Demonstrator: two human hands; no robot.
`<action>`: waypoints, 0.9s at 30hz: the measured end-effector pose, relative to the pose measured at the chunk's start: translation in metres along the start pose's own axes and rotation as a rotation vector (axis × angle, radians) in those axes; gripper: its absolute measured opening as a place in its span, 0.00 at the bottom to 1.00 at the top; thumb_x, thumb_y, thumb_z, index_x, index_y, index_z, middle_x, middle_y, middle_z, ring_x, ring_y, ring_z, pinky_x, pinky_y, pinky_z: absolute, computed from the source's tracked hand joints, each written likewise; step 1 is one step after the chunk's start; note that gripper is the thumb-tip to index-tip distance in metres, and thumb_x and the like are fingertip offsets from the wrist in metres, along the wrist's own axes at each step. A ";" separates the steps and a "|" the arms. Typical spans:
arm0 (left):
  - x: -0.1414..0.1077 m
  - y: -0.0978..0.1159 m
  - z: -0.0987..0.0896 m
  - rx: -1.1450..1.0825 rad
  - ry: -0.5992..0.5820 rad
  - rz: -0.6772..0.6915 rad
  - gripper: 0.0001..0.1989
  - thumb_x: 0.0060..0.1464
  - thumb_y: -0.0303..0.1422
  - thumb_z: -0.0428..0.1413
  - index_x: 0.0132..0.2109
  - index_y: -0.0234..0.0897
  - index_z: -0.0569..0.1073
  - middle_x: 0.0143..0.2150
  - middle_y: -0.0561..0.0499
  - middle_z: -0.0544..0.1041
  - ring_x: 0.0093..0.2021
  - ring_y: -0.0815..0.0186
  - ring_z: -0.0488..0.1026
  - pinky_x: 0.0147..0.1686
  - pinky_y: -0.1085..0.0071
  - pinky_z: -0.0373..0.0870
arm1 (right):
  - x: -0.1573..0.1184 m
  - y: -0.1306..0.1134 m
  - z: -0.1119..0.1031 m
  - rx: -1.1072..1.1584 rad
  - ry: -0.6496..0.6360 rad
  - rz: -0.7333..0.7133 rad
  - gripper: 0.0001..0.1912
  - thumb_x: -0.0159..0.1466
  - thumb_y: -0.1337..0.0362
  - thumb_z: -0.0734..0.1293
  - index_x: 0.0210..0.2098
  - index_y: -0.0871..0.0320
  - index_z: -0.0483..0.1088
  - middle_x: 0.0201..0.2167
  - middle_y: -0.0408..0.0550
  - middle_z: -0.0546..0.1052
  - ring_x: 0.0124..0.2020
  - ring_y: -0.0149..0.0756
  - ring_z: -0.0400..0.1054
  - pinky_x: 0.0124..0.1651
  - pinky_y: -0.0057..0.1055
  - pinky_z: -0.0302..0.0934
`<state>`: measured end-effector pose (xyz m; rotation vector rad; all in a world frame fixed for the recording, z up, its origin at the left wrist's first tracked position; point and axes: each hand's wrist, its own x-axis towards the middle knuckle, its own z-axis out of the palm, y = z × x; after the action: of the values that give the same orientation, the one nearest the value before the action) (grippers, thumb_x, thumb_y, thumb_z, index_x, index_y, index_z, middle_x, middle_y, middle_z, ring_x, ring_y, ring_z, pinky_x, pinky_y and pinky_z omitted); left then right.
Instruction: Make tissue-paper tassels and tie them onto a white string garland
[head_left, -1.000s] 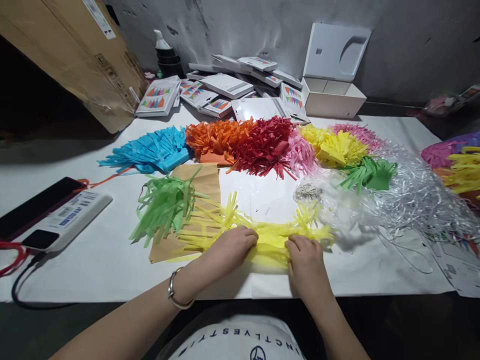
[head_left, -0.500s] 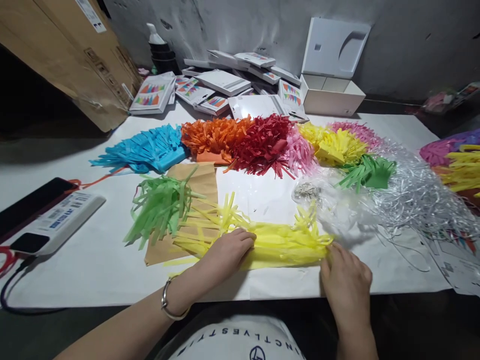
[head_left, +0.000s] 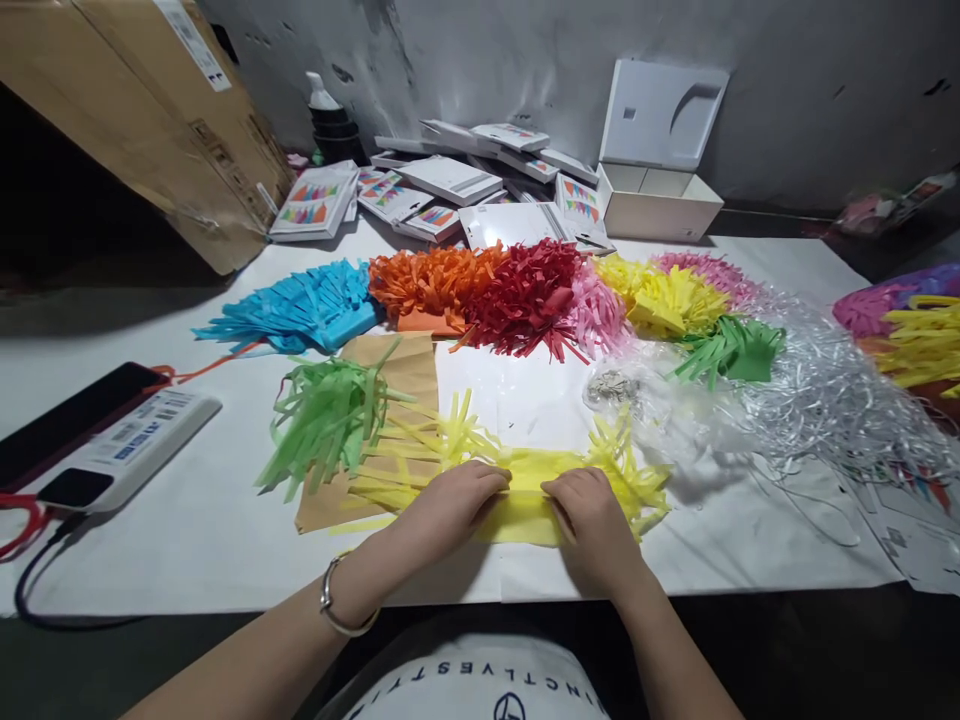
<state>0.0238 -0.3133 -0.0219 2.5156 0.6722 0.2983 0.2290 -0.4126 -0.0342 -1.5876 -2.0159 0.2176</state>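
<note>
A sheet of yellow tissue paper with fringed ends lies on the table in front of me, its strips fanning out left and right. My left hand is closed on the left of its plain middle band, fingertips along a fold. Close by, my right hand grips the same band from the right, thumb underneath. A short stretch of folded paper shows between both hands; the thumbs are partly hidden. Left of the yellow strips sits a bunch of light green fringed tissue, partly over a brown paper sheet.
Behind lie bundles of blue, orange and red fringe, among others. Silver tinsel and a clear plastic bag spread to the right. A power bank rests at left; flat boxes are piled at the back.
My right hand has moved left from the fringe at the paper's right end to the middle band. The right strips now spread loose, and the view has shifted slightly.
</note>
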 end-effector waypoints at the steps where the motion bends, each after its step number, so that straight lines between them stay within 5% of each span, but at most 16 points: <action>1: 0.000 -0.001 0.000 0.000 -0.003 -0.021 0.13 0.60 0.20 0.48 0.43 0.37 0.75 0.41 0.46 0.80 0.41 0.60 0.76 0.40 0.67 0.72 | -0.001 0.004 0.001 0.008 -0.006 0.041 0.09 0.69 0.72 0.61 0.40 0.57 0.72 0.34 0.48 0.78 0.38 0.40 0.70 0.46 0.40 0.61; 7: 0.018 -0.005 -0.001 0.003 -0.001 -0.266 0.10 0.64 0.28 0.49 0.37 0.37 0.74 0.37 0.47 0.78 0.37 0.60 0.75 0.36 0.69 0.69 | 0.005 0.006 -0.001 -0.053 -0.061 0.257 0.09 0.70 0.69 0.61 0.35 0.56 0.71 0.32 0.45 0.77 0.36 0.38 0.70 0.43 0.34 0.59; 17: 0.033 -0.010 0.000 0.006 0.014 -0.416 0.05 0.58 0.27 0.53 0.34 0.38 0.70 0.35 0.48 0.75 0.36 0.60 0.73 0.36 0.68 0.67 | 0.038 0.010 0.009 -0.264 -0.116 0.394 0.09 0.67 0.68 0.66 0.29 0.55 0.70 0.24 0.44 0.77 0.26 0.37 0.68 0.31 0.32 0.47; 22: 0.030 -0.009 0.002 -0.022 0.002 -0.488 0.06 0.58 0.28 0.53 0.42 0.38 0.72 0.39 0.47 0.79 0.38 0.58 0.76 0.36 0.67 0.67 | 0.034 0.015 0.014 -0.312 -0.053 0.371 0.03 0.66 0.69 0.68 0.34 0.57 0.71 0.26 0.46 0.76 0.30 0.41 0.69 0.37 0.35 0.52; 27: 0.029 -0.009 0.002 -0.033 -0.008 -0.524 0.09 0.58 0.29 0.54 0.46 0.38 0.72 0.40 0.47 0.81 0.38 0.58 0.77 0.34 0.67 0.68 | 0.026 0.015 0.004 -0.323 0.086 0.220 0.08 0.68 0.72 0.63 0.44 0.59 0.71 0.41 0.54 0.77 0.45 0.46 0.67 0.51 0.43 0.54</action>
<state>0.0453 -0.2922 -0.0259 2.2044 1.2695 0.1065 0.2362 -0.3835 -0.0358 -1.9839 -1.8796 -0.1005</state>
